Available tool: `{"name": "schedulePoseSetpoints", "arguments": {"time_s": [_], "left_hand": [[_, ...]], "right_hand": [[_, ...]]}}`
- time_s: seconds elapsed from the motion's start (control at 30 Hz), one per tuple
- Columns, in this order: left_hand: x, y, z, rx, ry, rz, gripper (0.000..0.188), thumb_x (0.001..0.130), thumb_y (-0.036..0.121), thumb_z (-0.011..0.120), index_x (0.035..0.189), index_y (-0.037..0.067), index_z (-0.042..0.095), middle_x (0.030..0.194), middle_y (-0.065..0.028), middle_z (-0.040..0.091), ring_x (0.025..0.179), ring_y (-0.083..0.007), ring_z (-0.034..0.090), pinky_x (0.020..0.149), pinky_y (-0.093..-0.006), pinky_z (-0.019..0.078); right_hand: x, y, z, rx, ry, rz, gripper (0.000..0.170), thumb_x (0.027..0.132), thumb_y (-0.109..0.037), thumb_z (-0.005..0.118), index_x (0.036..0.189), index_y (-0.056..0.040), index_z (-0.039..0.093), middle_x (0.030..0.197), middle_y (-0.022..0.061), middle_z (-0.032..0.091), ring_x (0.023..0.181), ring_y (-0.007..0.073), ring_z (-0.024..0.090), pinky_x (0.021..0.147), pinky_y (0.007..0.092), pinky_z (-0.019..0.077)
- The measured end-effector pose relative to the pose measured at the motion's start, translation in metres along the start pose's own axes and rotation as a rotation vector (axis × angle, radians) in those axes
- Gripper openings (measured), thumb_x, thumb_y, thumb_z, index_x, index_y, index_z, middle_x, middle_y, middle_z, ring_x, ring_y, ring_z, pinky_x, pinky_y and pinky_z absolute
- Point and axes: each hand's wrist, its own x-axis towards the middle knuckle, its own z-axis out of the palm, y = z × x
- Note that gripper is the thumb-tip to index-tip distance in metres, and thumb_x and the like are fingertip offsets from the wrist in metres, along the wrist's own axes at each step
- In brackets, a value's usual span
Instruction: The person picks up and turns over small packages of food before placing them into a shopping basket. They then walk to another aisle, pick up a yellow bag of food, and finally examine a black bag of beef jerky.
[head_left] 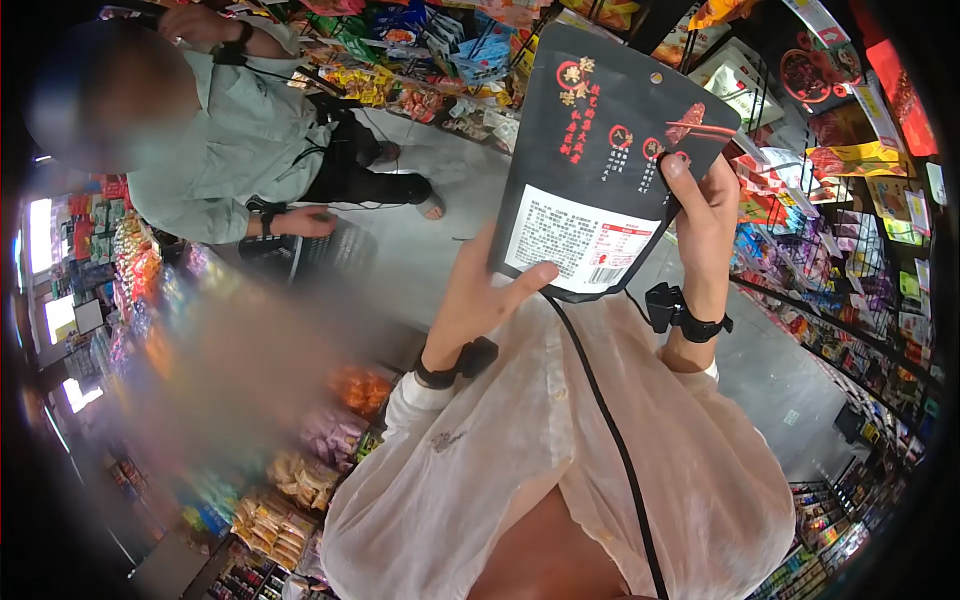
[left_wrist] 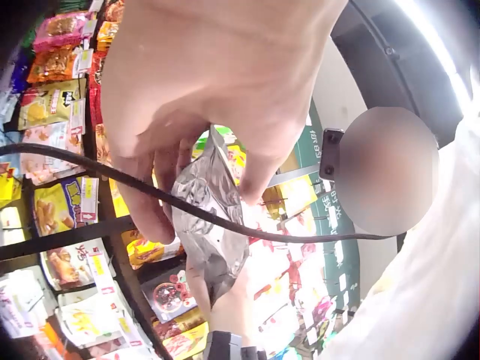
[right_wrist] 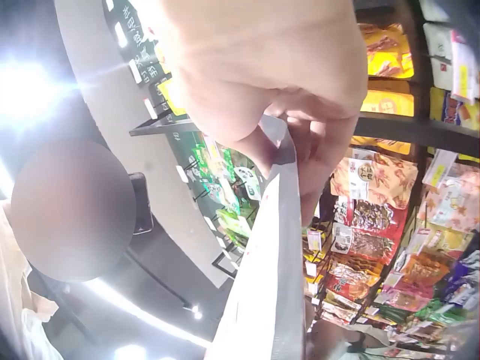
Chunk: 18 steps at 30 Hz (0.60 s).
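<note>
A black snack pouch (head_left: pixel 600 150) with red and white print is held up in front of the chest, its white label (head_left: pixel 575 240) with barcode facing the head camera. My left hand (head_left: pixel 478 292) grips the lower left corner, thumb over the label's edge. At the right edge, my right hand (head_left: pixel 705 205) pinches the pouch with the thumb on its printed face. In the left wrist view the silvery bottom of the pouch (left_wrist: pixel 214 217) shows between thumb and fingers. The right wrist view has the pouch (right_wrist: pixel 259 277) nearly edge-on below the hand.
Shelves of bagged snacks (head_left: pixel 850 160) line the right side, and hanging packets (head_left: pixel 400 40) run along the back. Another person in a pale green shirt (head_left: pixel 235 130) stands at the left. Snack bags (head_left: pixel 275 530) fill the lower left. A black cable (head_left: pixel 605 420) hangs down my front.
</note>
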Motion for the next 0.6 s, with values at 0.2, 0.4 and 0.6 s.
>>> {"name": "schedulePoseSetpoints", "arguments": {"time_s": [0.2, 0.4, 0.6], "left_hand": [[0.002, 0.003, 0.006, -0.038, 0.021, 0.031, 0.051, 0.088, 0.014, 0.079, 0.130, -0.005, 0.058, 0.117, -0.0108, 0.071, 0.107, -0.0151, 0.064, 0.094, -0.0316, 0.0493], [0.006, 0.005, 0.008, -0.006, -0.003, 0.043, 0.050, 0.088, 0.013, 0.079, 0.129, -0.005, 0.056, 0.117, -0.0090, 0.069, 0.104, -0.0141, 0.064, 0.093, -0.0299, 0.0494], [0.016, 0.004, 0.013, 0.044, -0.083, 0.083, 0.051, 0.087, 0.016, 0.080, 0.128, -0.005, 0.057, 0.117, -0.0098, 0.069, 0.105, -0.0147, 0.064, 0.094, -0.0310, 0.0493]], "right_hand": [[-0.003, 0.003, -0.010, 0.038, -0.102, 0.047, 0.043, 0.094, -0.009, 0.068, 0.133, 0.0033, 0.056, 0.122, 0.0065, 0.065, 0.109, 0.0127, 0.059, 0.098, 0.0295, 0.0441], [0.000, -0.004, -0.014, -0.071, -0.136, 0.034, 0.055, 0.094, -0.021, 0.070, 0.138, 0.0057, 0.052, 0.127, 0.0096, 0.063, 0.114, 0.0162, 0.059, 0.101, 0.0308, 0.0428], [-0.007, -0.009, -0.022, 0.008, -0.091, 0.025, 0.047, 0.090, -0.003, 0.071, 0.134, 0.0027, 0.055, 0.123, 0.0066, 0.065, 0.110, 0.0138, 0.061, 0.098, 0.0306, 0.0456]]}}
